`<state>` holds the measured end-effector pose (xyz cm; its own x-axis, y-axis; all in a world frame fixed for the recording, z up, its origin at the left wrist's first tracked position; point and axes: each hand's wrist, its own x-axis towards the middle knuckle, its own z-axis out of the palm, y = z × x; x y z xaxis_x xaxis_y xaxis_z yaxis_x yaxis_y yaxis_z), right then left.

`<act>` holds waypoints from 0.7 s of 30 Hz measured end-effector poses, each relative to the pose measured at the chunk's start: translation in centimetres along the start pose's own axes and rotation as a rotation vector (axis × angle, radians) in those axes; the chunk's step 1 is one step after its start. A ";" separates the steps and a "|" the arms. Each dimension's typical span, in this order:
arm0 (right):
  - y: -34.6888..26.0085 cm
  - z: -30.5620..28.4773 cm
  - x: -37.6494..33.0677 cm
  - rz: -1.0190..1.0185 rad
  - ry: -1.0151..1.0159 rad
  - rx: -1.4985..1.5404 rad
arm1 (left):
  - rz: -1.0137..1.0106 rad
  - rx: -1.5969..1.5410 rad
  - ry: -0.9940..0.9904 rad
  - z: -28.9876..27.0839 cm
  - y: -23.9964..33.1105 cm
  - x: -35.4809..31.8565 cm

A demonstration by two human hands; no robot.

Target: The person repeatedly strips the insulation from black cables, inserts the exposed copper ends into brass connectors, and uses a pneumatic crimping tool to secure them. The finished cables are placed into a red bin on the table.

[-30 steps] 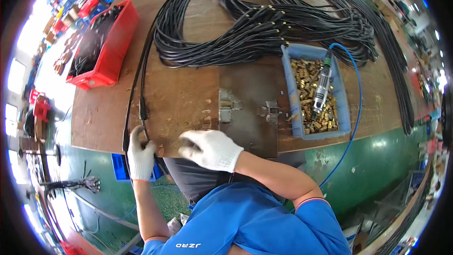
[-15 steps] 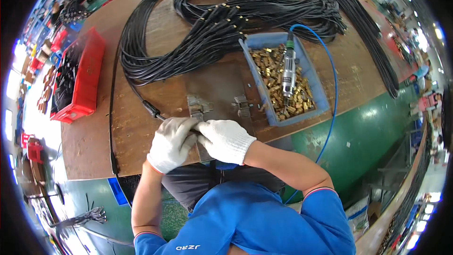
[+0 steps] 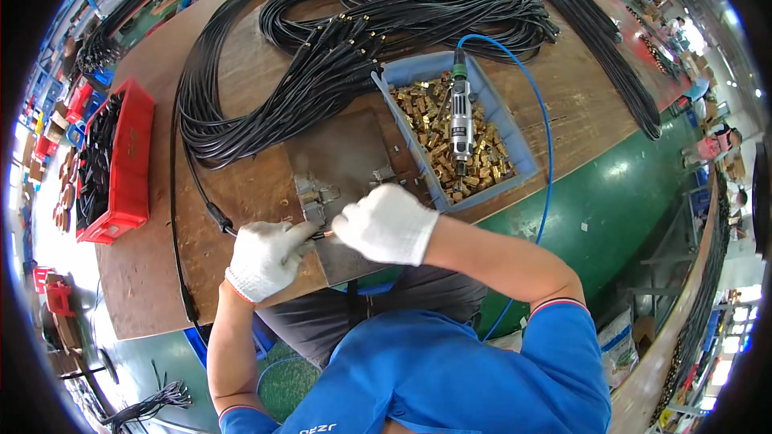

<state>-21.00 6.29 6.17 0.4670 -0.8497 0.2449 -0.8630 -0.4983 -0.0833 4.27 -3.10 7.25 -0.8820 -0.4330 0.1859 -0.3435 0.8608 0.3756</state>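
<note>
Both hands wear white knitted cotton gloves and meet close together above the near edge of the workbench, the bare forearms coming up from the lower edge of the view out of short blue sleeves. The left hand (image 3: 265, 259) is curled, its fingers bunched and pointing toward the right hand, with the wrist bent and the forearm running almost straight down. The right hand (image 3: 388, 223) is arched, knuckles up, fingertips pinched toward the left hand's fingertips so that the two nearly touch; its forearm stretches off to the right, elbow bent.
</note>
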 end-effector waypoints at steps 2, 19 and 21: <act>3.6 -2.6 -0.4 0.051 0.007 -0.013 | -0.050 -0.047 -0.019 -0.8 0.1 0.2; 15.4 -3.5 2.9 0.669 -0.604 -0.273 | -0.089 -0.147 0.075 2.8 -0.7 -0.1; 15.2 -3.9 2.5 0.680 -0.566 -0.238 | -0.082 -0.146 0.083 2.3 -0.2 0.1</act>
<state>-33.64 -2.75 9.26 -0.1854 -0.9359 -0.2995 -0.9743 0.1354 0.1803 3.50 -2.72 5.05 -0.8211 -0.5262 0.2211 -0.3576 0.7761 0.5193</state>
